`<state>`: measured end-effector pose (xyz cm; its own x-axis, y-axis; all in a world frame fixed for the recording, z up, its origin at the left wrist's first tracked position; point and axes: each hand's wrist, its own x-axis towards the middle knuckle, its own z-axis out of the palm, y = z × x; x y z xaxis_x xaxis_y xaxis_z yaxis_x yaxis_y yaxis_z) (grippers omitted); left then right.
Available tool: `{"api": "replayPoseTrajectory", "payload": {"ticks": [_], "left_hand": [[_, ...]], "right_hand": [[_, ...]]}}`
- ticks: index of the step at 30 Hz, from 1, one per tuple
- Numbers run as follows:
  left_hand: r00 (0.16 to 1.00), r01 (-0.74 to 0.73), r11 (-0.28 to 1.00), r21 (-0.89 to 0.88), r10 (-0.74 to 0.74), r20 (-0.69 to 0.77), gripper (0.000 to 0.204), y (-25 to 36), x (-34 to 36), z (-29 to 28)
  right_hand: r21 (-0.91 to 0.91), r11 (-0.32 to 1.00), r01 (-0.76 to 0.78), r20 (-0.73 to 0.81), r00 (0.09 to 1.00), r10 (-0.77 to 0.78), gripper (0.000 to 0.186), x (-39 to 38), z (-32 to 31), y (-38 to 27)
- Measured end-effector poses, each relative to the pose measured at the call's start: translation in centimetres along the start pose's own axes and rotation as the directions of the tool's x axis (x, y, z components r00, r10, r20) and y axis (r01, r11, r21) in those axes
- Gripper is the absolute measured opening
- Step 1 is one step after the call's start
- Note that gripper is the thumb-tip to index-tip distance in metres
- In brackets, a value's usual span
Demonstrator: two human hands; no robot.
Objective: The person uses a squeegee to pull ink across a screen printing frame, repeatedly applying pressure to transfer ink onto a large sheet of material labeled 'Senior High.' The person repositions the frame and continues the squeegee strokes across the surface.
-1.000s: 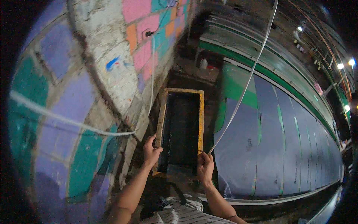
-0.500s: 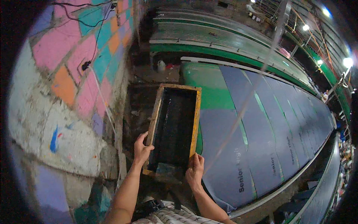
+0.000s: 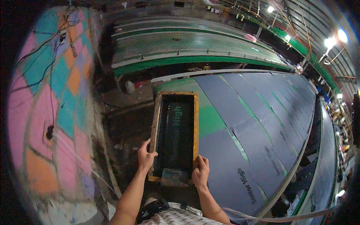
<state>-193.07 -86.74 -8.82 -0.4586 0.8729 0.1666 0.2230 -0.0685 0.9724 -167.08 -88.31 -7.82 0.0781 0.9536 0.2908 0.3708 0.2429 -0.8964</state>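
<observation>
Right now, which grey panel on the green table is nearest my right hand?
The grey panel just right of your right hand, below the bare green patch; the other panels lie beyond a narrow green gap.

The left of the frame is filled by a wall painted in pink, teal and orange, where a dark fitting is mounted. Across the upper middle, a long green-edged desk is seen. The upper right is lit by bright lamps beneath a ribbed roof.
</observation>
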Motion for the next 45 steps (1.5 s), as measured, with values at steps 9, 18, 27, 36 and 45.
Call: {"api": "replayPoseTrajectory", "payload": {"ticks": [9,18,27,36,45], "left_hand": [[0.998,-0.062,0.997,0.046,0.061,0.036,0.069,2.3,7.4,-4.8],[0.997,-0.082,0.993,0.090,0.082,-0.003,0.067,-0.1,19.9,-6.4],[0.995,-0.022,0.998,0.063,0.016,0.102,0.071,-3.0,41.1,-7.6],[0.976,-0.019,1.000,-0.014,0.022,0.217,0.074,-5.4,58.4,-6.0],[0.895,-0.198,0.980,0.021,0.172,0.411,0.068,-8.5,70.9,-2.3]], "right_hand": [[0.003,1.000,-0.013,-0.065,0.998,0.013,0.051,3.9,6.7,-4.1],[0.102,0.987,-0.122,-0.032,0.992,0.125,0.047,13.3,15.8,-3.2],[0.025,0.992,-0.127,-0.110,0.985,0.129,0.029,28.5,28.8,-5.2],[-0.051,0.975,-0.215,-0.222,0.954,0.199,0.025,40.3,37.7,-5.6],[-0.074,0.956,-0.283,-0.455,0.863,0.220,0.026,45.8,44.7,-4.9]]}}
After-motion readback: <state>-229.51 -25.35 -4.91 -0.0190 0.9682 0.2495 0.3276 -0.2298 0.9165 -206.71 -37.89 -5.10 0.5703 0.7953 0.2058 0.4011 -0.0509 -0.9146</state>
